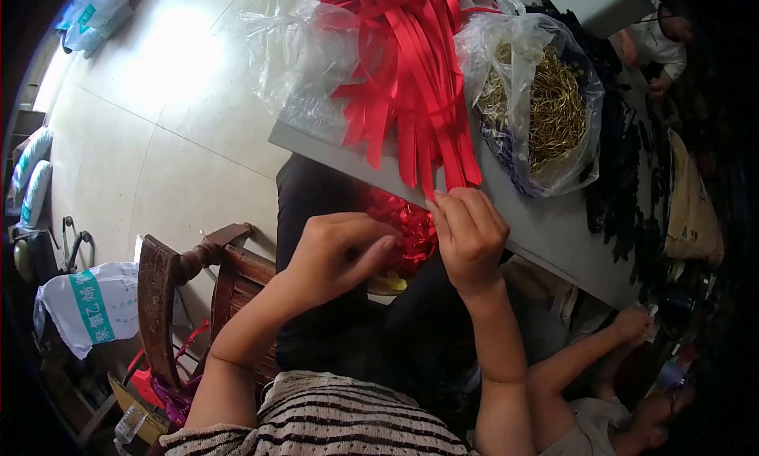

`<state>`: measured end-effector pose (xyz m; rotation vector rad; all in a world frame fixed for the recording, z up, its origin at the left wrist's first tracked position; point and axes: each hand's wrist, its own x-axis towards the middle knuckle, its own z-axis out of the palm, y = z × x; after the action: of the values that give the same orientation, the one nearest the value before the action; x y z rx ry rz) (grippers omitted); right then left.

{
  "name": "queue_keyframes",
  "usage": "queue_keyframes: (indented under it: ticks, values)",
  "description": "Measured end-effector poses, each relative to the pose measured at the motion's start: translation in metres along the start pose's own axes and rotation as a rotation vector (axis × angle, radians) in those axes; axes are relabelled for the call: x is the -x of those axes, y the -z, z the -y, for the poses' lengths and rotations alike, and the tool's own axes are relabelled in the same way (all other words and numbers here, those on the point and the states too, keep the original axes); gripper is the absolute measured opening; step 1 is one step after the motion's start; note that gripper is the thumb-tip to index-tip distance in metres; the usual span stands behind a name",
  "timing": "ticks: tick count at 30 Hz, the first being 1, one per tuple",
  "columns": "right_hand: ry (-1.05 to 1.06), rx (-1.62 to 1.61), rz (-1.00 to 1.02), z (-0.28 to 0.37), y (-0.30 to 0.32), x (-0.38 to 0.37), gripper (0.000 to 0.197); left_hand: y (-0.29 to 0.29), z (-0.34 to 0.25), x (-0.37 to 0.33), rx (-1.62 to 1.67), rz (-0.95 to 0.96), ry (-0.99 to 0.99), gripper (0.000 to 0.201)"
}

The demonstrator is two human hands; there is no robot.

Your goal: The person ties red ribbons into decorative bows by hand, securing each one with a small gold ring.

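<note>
A thick bunch of red ribbon strips (423,84) lies over the grey table (514,215), their cut ends hanging toward me at its near edge. My right hand (472,239) pinches the lower end of one strip at that edge. To its left, my left hand (336,246) hovers over my lap, thumb apart from the bent fingers, with nothing visible between them. Beneath and between both hands, a heap of shiny red pieces (407,231) shows below the table edge, partly hidden by the hands. A bit of yellow (387,284) peeks out under it.
Right of the ribbons, a clear plastic bag (557,112) holds many gold-coloured metal pieces. Crumpled clear plastic (304,61) sits at the table's left corner. Black strips (613,187) cover the right side. Another person's arm (585,353) reaches in at lower right. A wooden chair (162,298) stands left.
</note>
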<state>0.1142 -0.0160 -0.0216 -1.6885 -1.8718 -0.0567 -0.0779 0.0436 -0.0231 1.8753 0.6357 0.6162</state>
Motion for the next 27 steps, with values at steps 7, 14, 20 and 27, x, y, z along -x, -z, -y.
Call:
queue_keyframes:
  ticks: [7,14,20,27]
  values:
    - [0.385,0.372,-0.015,0.029,0.033,0.029,0.004,-0.031,-0.005,-0.015,0.624,0.015,0.492,0.025]
    - [0.251,-0.406,0.457,0.06,0.049,0.084,0.013,-0.053,-0.021,-0.029,0.934,-0.265,0.442,0.025]
    - [-0.619,-0.66,-0.036,0.032,0.053,0.046,0.016,-0.064,-0.039,-0.003,0.791,-0.069,0.405,0.016]
    - [-0.808,-1.226,-0.204,0.024,0.04,0.056,0.012,-0.074,-0.038,0.004,0.958,0.008,0.501,0.016]
